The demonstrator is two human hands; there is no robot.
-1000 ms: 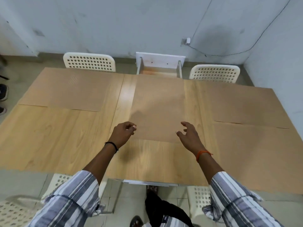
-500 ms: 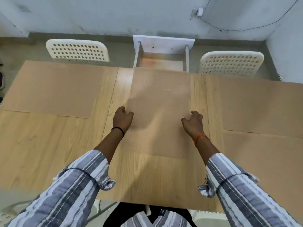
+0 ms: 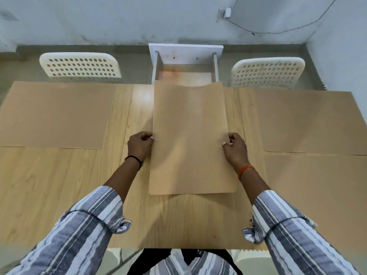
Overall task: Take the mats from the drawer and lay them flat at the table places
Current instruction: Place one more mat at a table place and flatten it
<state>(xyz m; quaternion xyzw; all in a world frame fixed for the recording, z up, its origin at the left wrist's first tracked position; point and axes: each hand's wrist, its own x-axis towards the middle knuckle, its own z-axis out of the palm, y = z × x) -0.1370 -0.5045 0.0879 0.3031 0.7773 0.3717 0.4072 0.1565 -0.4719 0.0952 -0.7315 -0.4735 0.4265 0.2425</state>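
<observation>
I see both hands pinching the mat (image 3: 189, 135): left hand (image 3: 140, 144) on its left edge, right hand (image 3: 234, 146) on its right edge. Mat's lifted over the surface (image 3: 59, 185) middle, far end by the drawer (image 3: 185, 62).

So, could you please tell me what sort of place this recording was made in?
Probably a plain dining corner of a room: a wooden table with mats laid at its places, white perforated chairs tucked in on the far side, and bare painted walls meeting in a corner.
</observation>
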